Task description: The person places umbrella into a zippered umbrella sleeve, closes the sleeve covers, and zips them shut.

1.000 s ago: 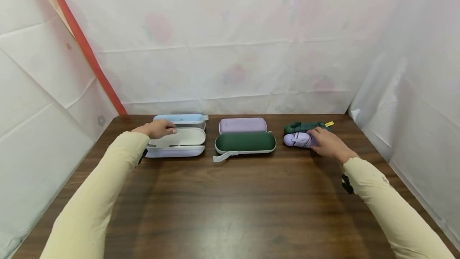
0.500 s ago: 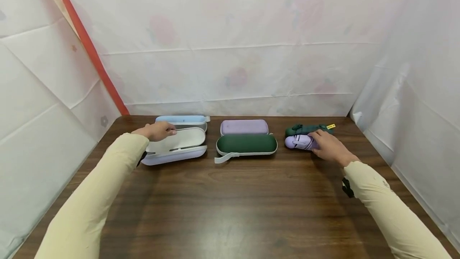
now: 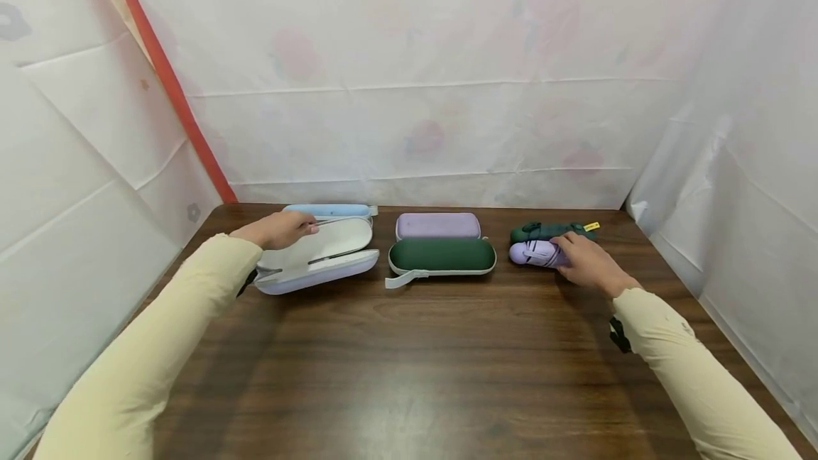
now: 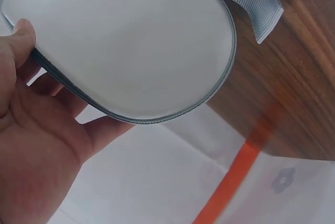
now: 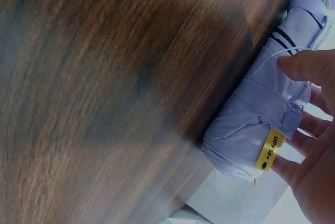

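At the left of the head view, an opened zip case (image 3: 332,238) shows its pale lining, with a lavender outer shell at the front. My left hand (image 3: 281,230) pinches the far edge of its lid. In the left wrist view the thumb (image 4: 24,35) lies on the lining (image 4: 131,51) and the fingers pass behind the rim. On the right, my right hand (image 3: 589,261) grips a folded lavender umbrella (image 3: 540,253) lying on the table. Its thumb and fingers are on opposite sides of the umbrella (image 5: 261,103), near a yellow UPF50+ tag (image 5: 269,149).
Behind the opened case lies a light blue case (image 3: 329,211). In the middle, a green case (image 3: 442,255) with a pale strap (image 3: 406,278) lies before a lavender case (image 3: 437,226). A dark green folded umbrella (image 3: 543,231) lies behind the lavender one. White sheets surround the brown table (image 3: 409,360).
My left hand has raised the case's lid slightly, and the case has turned, its left end nearer me and its front edge slanting. My right hand stays on the lavender umbrella.
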Tool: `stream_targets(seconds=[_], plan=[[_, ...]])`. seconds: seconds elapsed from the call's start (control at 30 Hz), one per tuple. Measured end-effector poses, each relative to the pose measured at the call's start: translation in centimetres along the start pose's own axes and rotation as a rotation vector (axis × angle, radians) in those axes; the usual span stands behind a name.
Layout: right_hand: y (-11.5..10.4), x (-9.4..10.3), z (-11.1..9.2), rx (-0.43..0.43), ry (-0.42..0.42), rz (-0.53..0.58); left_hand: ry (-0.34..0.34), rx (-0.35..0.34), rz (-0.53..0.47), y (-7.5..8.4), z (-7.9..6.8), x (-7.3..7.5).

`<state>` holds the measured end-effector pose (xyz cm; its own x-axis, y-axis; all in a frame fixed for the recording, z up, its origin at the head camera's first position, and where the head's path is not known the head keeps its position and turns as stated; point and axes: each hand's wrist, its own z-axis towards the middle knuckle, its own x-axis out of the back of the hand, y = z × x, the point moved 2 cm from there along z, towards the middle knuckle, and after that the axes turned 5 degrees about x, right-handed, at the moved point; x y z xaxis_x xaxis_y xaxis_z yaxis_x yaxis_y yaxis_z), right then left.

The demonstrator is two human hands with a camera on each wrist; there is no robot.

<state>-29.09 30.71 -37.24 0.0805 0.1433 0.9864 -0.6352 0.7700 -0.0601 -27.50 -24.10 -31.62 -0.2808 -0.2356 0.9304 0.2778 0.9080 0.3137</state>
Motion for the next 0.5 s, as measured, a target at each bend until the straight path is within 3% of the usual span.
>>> stream_targets(seconds=[0.23, 0.5], plan=[[0.4, 0.2, 0.2, -0.014, -0.016, -0.012, 0.059, -0.043, 0.062, 2.1, -0.8, 1.3], [0.6, 0.0, 0.4, -0.023, -0.028, -0.009, 0.071, -0.142, 0.087, 5.7, -1.2, 1.9]])
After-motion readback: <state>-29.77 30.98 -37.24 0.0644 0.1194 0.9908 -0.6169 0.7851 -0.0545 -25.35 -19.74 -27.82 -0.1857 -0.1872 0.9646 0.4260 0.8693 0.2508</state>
